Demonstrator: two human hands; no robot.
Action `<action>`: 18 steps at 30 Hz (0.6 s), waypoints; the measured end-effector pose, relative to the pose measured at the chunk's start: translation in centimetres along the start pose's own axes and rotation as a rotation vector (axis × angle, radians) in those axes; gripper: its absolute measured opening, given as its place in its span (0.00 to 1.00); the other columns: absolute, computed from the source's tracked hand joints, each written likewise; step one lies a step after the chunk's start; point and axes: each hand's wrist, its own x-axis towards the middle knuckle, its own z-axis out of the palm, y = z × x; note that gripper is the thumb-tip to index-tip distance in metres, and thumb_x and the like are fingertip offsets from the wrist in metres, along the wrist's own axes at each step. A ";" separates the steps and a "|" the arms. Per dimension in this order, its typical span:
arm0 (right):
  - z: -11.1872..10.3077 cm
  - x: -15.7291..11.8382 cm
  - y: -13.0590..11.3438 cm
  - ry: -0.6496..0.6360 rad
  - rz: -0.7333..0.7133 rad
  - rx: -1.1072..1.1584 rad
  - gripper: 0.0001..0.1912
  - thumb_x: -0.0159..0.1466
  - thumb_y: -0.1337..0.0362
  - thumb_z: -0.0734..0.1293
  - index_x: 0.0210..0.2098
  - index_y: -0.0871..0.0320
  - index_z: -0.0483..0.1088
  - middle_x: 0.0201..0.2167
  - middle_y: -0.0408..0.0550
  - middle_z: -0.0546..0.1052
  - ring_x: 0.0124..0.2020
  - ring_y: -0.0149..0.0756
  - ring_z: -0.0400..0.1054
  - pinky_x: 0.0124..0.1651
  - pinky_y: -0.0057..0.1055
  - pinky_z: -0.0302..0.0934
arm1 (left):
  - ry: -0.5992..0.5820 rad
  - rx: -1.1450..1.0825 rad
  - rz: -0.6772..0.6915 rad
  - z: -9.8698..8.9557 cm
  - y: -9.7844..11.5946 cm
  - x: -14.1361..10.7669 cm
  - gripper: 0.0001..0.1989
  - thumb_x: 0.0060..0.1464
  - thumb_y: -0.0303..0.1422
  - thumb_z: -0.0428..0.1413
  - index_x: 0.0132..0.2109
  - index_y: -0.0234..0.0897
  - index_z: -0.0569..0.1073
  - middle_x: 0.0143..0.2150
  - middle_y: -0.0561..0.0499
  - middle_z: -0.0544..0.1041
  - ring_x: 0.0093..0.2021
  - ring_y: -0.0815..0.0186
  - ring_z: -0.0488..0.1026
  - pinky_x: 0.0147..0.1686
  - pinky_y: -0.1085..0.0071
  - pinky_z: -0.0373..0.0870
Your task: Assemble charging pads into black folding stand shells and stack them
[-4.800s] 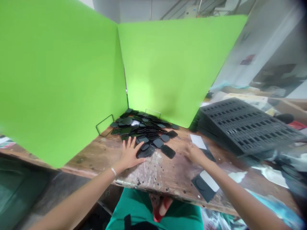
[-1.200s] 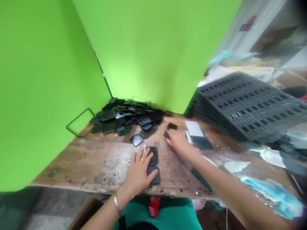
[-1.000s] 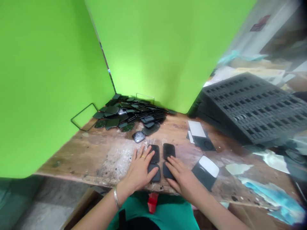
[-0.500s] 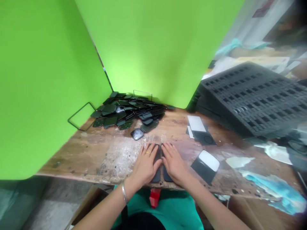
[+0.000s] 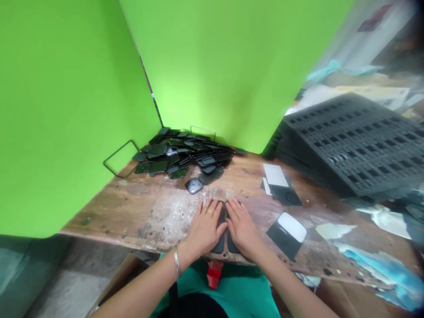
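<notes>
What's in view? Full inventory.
Panels: 2, green, left and rear
Workbench: 1, brown, beneath hands
Flat pieces: many, black, panel corner
Covered pieces: 2+, black, under hands
Wire frames: 2, dark, panel bases
Slotted stack: 1, dark grey, right
Cards: several, white/dark, right
Crumpled sheet: 1, blue-white, lower right
Unclear object: 1, red, below bench
Clutter: uncounted, mixed, far right
Bracelet: 1, silver, left wrist
Left hand: 1, bare, atop piece
Right hand: 1, bare, atop piece
</notes>
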 end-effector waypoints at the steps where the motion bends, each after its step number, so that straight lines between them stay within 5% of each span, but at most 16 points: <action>1: 0.1 0.0 0.1 -0.003 -0.008 0.009 0.26 0.70 0.67 0.53 0.64 0.69 0.62 0.66 0.62 0.61 0.69 0.49 0.51 0.67 0.54 0.52 | -0.008 -0.004 -0.007 -0.1 0.1 -0.1 0.28 0.65 0.42 0.49 0.67 0.32 0.61 0.69 0.37 0.62 0.70 0.48 0.53 0.67 0.45 0.50; 6: -0.1 -0.1 0.3 0.045 0.013 0.095 0.25 0.72 0.66 0.52 0.65 0.65 0.61 0.66 0.62 0.62 0.69 0.48 0.51 0.67 0.55 0.53 | 0.015 -0.085 -0.027 -0.8 -0.9 -0.2 0.29 0.66 0.42 0.47 0.69 0.35 0.55 0.72 0.37 0.55 0.72 0.49 0.50 0.67 0.46 0.54; 11: -2.2 -0.7 1.1 0.228 0.106 0.219 0.23 0.72 0.64 0.53 0.63 0.60 0.63 0.64 0.60 0.64 0.67 0.47 0.55 0.65 0.54 0.56 | 0.157 -0.102 -0.167 -2.0 -5.1 2.0 0.27 0.64 0.37 0.50 0.67 0.32 0.58 0.71 0.33 0.56 0.72 0.48 0.49 0.67 0.48 0.52; 18: -3.4 -3.7 1.9 0.344 0.166 0.252 0.16 0.71 0.63 0.58 0.53 0.59 0.71 0.53 0.59 0.74 0.56 0.47 0.69 0.58 0.50 0.66 | 0.192 -0.160 -0.283 -1.6 -8.3 5.2 0.27 0.57 0.31 0.57 0.62 0.32 0.63 0.62 0.33 0.66 0.61 0.46 0.64 0.60 0.48 0.59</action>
